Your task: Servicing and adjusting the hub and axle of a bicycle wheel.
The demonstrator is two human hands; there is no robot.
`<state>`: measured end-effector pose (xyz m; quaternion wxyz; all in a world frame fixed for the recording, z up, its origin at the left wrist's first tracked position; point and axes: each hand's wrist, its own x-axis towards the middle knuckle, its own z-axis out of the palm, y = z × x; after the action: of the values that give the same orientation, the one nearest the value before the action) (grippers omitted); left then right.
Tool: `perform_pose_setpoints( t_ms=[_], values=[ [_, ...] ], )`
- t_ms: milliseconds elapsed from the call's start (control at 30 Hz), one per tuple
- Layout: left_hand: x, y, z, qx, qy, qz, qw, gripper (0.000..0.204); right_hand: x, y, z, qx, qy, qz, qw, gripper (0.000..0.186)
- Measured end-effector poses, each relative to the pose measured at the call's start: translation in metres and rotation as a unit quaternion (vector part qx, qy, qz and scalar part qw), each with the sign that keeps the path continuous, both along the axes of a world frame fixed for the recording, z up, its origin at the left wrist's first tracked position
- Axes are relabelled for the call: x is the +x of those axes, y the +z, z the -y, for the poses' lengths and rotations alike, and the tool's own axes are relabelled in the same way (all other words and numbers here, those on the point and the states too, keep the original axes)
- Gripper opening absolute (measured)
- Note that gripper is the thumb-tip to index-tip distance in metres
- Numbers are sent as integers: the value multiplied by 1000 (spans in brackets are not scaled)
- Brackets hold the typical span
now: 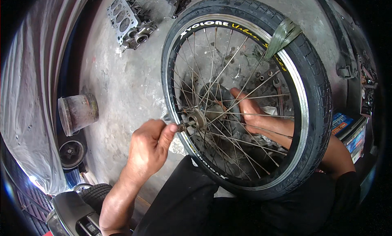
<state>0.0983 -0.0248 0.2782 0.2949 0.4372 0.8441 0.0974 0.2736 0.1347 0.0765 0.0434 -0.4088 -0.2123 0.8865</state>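
Note:
A bicycle wheel (pixel 313 113) with a black tyre stands tilted over my legs, a green strip (pixel 286 36) tied round its rim at upper right. My left hand (pixel 149 144) is closed on the axle end (pixel 181 127) sticking out of the metal hub (pixel 198 121). Behind the spokes, my right hand (pixel 253 113) reaches to the far side of the hub, beside a dark round part (pixel 218 93); its fingers are curled and partly hidden, and what they grip is unclear.
An engine cylinder head (pixel 122 21) lies at upper left on the concrete floor (pixel 102 68). A bucket (pixel 81 113), small wheel (pixel 72 152) and plastic sheet (pixel 24 93) are left. Wrenches (pixel 277 87) lie behind the spokes; boxes (pixel 349 128) stand right, a grey machine (pixel 69 211) lower left.

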Motion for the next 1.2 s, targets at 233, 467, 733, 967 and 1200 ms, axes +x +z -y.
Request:
perform_pose_setpoints(
  t_ms=[233,467,733,967,1200],
  values=[
    [-2,-3,-4,67,-96,-36,993,34,1,-14,2,-4,-8,-15,1000,27],
    [2,-3,-4,50,-45,-49,997,26,-1,-9,3,-4,-9,10,1000,31],
    [3,-7,-2,113,-48,-59,991,25,1,-4,-3,-13,45,14,999,37],
    [3,-3,-7,-19,-7,-41,999,30,7,3,-4,-7,-4,-28,1000,35],
    [1,-9,-2,140,-95,-57,984,13,-11,-5,4,-8,32,-27,999,30]
  ],
)
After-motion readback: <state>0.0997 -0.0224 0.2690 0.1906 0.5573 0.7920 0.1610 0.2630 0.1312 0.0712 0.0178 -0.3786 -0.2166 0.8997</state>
